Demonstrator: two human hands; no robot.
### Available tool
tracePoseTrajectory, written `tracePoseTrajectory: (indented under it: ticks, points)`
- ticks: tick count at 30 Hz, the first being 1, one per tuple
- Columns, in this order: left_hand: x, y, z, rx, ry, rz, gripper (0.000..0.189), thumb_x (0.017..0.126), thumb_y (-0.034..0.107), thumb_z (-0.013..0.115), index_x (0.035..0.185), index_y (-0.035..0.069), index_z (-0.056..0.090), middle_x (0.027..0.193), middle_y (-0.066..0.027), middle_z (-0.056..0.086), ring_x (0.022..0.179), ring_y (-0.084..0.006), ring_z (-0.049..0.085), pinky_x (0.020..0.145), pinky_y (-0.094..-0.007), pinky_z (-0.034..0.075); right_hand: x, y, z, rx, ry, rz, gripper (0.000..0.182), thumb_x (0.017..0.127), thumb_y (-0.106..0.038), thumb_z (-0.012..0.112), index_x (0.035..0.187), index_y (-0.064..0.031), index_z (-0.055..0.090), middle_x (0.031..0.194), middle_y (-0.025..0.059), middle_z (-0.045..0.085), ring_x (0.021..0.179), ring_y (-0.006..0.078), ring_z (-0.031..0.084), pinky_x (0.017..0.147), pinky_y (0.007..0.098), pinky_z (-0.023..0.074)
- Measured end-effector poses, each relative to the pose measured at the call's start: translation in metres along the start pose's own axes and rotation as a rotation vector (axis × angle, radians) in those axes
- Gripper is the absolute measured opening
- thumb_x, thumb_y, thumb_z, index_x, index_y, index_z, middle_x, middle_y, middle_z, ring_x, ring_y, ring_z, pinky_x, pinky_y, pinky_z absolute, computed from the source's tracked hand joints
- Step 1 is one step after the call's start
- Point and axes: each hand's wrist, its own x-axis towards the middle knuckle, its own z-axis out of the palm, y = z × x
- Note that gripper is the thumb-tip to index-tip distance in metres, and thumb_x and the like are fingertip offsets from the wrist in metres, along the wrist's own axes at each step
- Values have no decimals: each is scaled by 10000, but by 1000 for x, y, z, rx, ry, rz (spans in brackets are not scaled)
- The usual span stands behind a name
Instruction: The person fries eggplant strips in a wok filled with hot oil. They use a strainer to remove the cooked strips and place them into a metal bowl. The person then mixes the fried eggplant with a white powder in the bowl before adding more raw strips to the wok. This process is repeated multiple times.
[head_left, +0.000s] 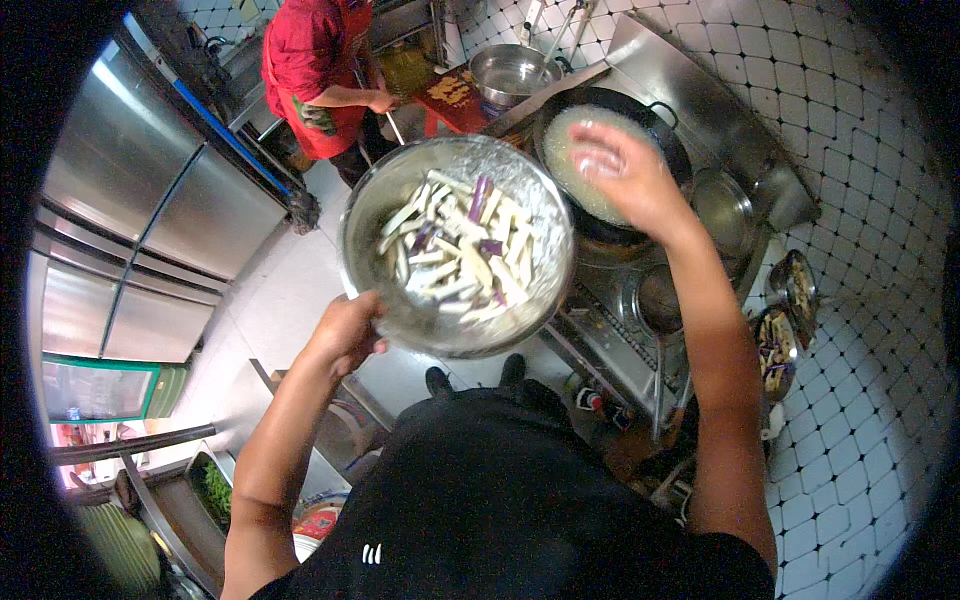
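My left hand (346, 331) grips the near-left rim of a large stainless steel mixing bowl (367, 262), which is tilted towards me. Inside lie many eggplant strips (465, 247), pale with some purple skin, dusted with white powder. The bowl's right inner wall is smeared white. My right hand (626, 176) is over a black wok (667, 139) to the right of the bowl, blurred, its fingers apart and whitish at the tips. No strip shows in it. Pale, foamy, bubbling liquid (562, 161) fills the wok; my hand hides part of it.
A person in red (315, 97) stands beyond the bowl, holding a thin handle. Behind the wok is a steel basin (510, 71). Right of it are a pot (720, 210), a ladle (660, 360) and a bowl of eggplant pieces (776, 349). Steel refrigerator doors (142, 150) line the left.
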Motion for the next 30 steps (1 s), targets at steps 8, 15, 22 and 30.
tracePoseTrajectory:
  ticks: [8,15,22,30]
  points:
    - [28,-15,29,91,-45,75,251,827,115,479,958,-98,509,732,-123,577,495,-172,523,405,-281,457,35,72,82,-553,-349,56,739,745,-387,726,1319,-23,435,1321,190,472,1200,297,482,974,378,415]
    - [22,-7,35,109,-52,89,209,811,116,490,891,-73,531,705,-120,569,477,-173,508,398,-295,455,6,48,179,-787,-389,-11,596,715,-375,705,1235,-125,553,1292,161,460,1216,369,399,1021,469,347]
    - [17,-8,29,120,12,139,195,792,113,494,859,-66,533,704,-126,568,452,-173,488,378,-302,431,-10,84,123,-715,-320,356,964,651,-458,764,1441,-222,265,1456,269,184,1336,417,235,1070,491,276]
    - [24,-11,45,221,-13,211,250,833,174,490,928,-55,526,705,-128,582,473,-183,519,378,-295,441,-12,46,181,-585,-277,-186,549,671,-68,677,1207,-75,556,1200,182,510,1061,360,538,942,384,441]
